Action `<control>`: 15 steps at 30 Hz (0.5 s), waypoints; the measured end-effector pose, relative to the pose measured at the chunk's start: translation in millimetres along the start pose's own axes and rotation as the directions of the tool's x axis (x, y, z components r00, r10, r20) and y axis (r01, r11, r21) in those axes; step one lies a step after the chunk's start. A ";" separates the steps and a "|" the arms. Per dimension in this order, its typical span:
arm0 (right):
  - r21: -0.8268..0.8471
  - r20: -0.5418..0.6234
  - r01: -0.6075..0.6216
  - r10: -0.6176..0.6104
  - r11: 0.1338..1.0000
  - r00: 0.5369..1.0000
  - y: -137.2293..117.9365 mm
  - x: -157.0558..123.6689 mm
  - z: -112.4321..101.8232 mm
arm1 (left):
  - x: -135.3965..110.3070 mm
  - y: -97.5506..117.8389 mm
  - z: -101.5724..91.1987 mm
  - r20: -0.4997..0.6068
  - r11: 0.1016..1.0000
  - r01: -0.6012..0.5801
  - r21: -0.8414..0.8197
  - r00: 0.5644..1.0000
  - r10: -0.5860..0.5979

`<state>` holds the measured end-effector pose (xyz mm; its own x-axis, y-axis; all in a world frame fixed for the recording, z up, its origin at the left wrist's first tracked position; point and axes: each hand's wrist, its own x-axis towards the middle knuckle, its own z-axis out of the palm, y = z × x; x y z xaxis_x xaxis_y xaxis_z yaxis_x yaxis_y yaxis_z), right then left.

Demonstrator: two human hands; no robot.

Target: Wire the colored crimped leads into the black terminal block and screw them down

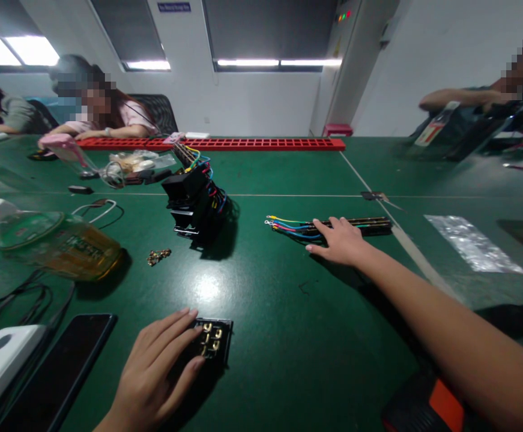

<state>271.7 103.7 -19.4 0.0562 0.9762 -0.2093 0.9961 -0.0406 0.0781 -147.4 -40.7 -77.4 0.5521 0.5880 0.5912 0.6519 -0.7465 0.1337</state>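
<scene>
My left hand [155, 366] holds the left part of a small black block with brass contacts [215, 339], fingers over its top and thumb along the near side. The hand hides part of that block. Farther off to the right, my right hand [340, 240] reaches out, fingers spread and lying over a long black strip [376, 226]. Colored wires [288, 227] with ring terminals stick out of the strip's left end. Between the hands and to the left stands a stack of black blocks with wires [189, 204]. A small heap of brass screws [158, 257] lies near it.
A tilted drink bottle [63, 246], a phone [58, 372] and a white device [4, 366] with cables are on the left. A clear plastic bag [472, 243] lies right; an orange-black tool [432, 402] is beneath my right arm. A red rack [261, 144] spans the back; other people sit around.
</scene>
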 end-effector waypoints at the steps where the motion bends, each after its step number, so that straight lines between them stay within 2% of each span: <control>1: 0.000 0.000 0.005 -0.005 1.000 1.000 -1.8 -1.2 0.4 | -0.1 0.0 0.2 -0.002 1.000 -0.001 0.002 1.000 0.001; 15: 0.023 0.008 0.055 -0.056 0.998 0.998 -34.7 -24.8 1.1 | -3.4 1.3 -0.5 -0.007 1.000 0.016 0.013 1.000 -0.016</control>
<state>235.8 80.6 -18.0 0.0012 0.9752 -0.2214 0.9990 0.0087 0.0440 -148.6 -43.9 -78.8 0.5380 0.5973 0.5948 0.6674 -0.7328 0.1322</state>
